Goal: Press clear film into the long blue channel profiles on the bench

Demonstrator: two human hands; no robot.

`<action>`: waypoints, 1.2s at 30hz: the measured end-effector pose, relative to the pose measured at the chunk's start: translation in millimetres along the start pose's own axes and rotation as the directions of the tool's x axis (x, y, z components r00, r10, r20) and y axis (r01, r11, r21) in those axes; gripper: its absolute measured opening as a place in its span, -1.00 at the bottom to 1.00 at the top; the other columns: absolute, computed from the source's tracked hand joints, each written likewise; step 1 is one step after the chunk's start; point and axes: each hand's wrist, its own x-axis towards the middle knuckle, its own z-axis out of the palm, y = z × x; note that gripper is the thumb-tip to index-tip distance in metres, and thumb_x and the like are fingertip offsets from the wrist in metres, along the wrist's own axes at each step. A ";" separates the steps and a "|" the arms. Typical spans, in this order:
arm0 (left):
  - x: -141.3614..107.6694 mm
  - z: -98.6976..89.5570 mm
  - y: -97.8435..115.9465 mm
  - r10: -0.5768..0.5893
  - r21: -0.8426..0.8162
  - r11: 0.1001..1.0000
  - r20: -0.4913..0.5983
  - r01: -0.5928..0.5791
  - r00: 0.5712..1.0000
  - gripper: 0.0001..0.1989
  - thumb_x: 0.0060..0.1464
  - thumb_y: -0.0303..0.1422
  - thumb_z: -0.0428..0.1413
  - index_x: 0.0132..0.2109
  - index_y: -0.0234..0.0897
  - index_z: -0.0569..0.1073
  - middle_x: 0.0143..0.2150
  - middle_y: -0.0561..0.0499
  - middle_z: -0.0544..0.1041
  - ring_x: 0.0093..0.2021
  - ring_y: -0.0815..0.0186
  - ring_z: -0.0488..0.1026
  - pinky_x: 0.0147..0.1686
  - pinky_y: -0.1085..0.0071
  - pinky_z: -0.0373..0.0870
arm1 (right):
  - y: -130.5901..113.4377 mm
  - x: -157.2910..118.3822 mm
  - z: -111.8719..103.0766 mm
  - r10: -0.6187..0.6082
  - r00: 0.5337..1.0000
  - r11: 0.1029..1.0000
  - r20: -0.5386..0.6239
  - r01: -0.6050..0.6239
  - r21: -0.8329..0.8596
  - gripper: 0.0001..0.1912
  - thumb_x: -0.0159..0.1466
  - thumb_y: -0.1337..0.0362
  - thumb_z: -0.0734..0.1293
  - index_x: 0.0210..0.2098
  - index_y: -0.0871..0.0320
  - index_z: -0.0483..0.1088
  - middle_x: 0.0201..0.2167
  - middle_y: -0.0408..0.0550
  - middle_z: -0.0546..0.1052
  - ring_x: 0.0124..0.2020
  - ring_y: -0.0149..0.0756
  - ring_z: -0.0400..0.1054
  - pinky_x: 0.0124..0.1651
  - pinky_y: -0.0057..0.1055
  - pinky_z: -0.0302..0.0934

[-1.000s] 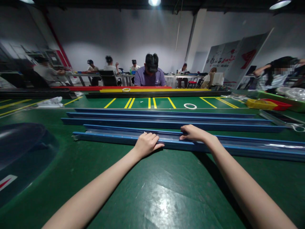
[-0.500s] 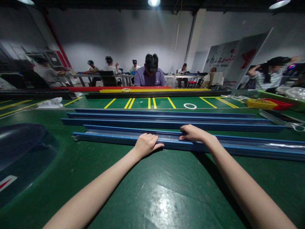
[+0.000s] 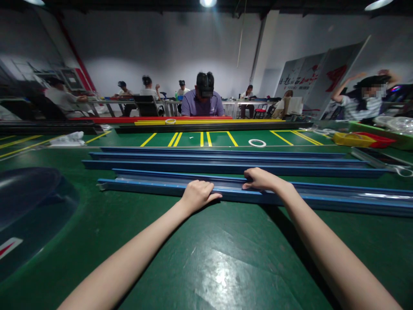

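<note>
A long blue U-shaped channel point(image 3: 151, 188) lies across the green table in front of me, its trough facing up and its right end running out of view. My left hand point(image 3: 198, 194) is closed over its near wall, fingers inside the trough and thumb along the outer face. To the right, my right hand point(image 3: 260, 178) reaches into the trough with curled fingers; what its fingertips pinch, if anything, is hidden. Something clear and shiny point(image 3: 382, 196) lines the trough at the right. Just beyond lie more blue channels point(image 3: 206, 167), parallel to this one.
A dark transparent curved object point(image 3: 30, 202) sits at the left. Farther back are a white ring point(image 3: 257, 143), black bars point(image 3: 206, 128), a yellow bar point(image 3: 226, 122) and yellow tray point(image 3: 351, 140). Scissors point(image 3: 403, 170) lie at the right. A co-worker point(image 3: 203, 101) sits opposite.
Both my hands and the blue channels stay in practically the same place. At the far right, a person has raised their arms higher over their head.
</note>
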 end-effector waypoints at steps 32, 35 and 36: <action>1.5 -5.1 3.5 -0.019 0.037 0.999 0.048 0.017 0.999 -0.65 0.11 -0.16 -0.14 -0.48 -0.28 0.32 -0.54 0.03 0.40 -0.50 0.35 0.33 -0.51 0.41 0.08 | -4.7 -4.5 -6.1 -0.023 0.998 1.000 0.057 0.023 -0.003 -0.91 0.00 0.32 0.26 -0.46 0.16 0.25 -0.42 -0.06 0.43 -0.44 -0.36 0.25 -0.45 -0.53 0.03; 1.5 -5.2 3.6 -0.018 0.037 0.999 0.048 0.016 0.999 -0.65 0.11 -0.17 -0.14 -0.48 -0.28 0.32 -0.54 0.03 0.40 -0.50 0.36 0.32 -0.51 0.41 0.09 | -5.8 -4.6 -6.5 -0.029 0.998 0.999 0.058 0.030 -0.015 -0.91 0.00 0.32 0.25 -0.46 0.16 0.25 -0.41 -0.04 0.43 -0.43 -0.34 0.26 -0.45 -0.52 0.03; 1.5 -5.3 3.7 -0.018 0.036 0.999 0.047 0.016 0.999 -0.65 0.11 -0.17 -0.14 -0.49 -0.28 0.32 -0.54 0.03 0.40 -0.50 0.36 0.32 -0.51 0.41 0.09 | -6.2 -4.7 -6.6 -0.030 0.998 0.999 0.057 0.031 -0.018 -0.91 0.00 0.32 0.25 -0.45 0.16 0.25 -0.41 -0.03 0.43 -0.43 -0.34 0.26 -0.45 -0.52 0.03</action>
